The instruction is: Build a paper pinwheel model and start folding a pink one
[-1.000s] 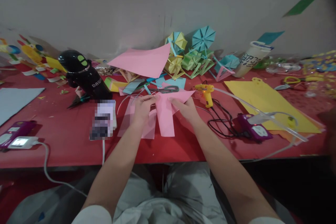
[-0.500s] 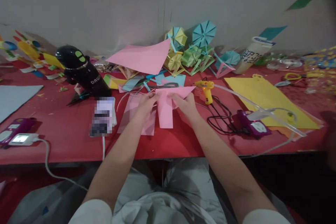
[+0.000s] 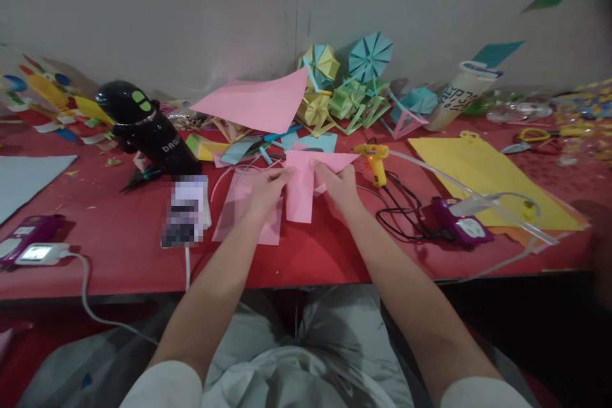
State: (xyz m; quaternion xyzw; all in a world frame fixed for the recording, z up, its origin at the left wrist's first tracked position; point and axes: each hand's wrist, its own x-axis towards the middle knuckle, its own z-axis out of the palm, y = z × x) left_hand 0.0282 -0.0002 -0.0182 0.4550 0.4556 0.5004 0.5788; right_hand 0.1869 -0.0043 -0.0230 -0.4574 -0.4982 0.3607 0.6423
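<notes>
Pinching the pink paper (image 3: 300, 194) from both sides, the person holds it above the middle of the worktop (image 3: 306, 262), just in front of their body. The left hand (image 3: 268, 190) has its grip on the left edge, thumb on the near side; the right hand (image 3: 340, 188) presses a thumb on the paper where the upright strip meets the pointed wing at the right. From where I stand I can't see how the fingers sit behind it. A second ago the strip hung lower towards the person; now its bottom edge stands further up and away, and it looks shorter. The upper edge nearly hides the grey tool (image 3: 314, 149) behind, of which only a sliver shows. I take that to mean the paper is being tipped or shaped in the hands rather than laid down, with neither grip let go. A loose sheet (image 3: 227, 220) lies flat under the left forearm, partly covered, with a phone (image 3: 194, 207) to its left. Just right of the pointed wing, near but apart, rests a yellow glue gun (image 3: 377, 169), its small light glowing. Folded paper models (image 3: 370, 58) stand against the wall.
</notes>
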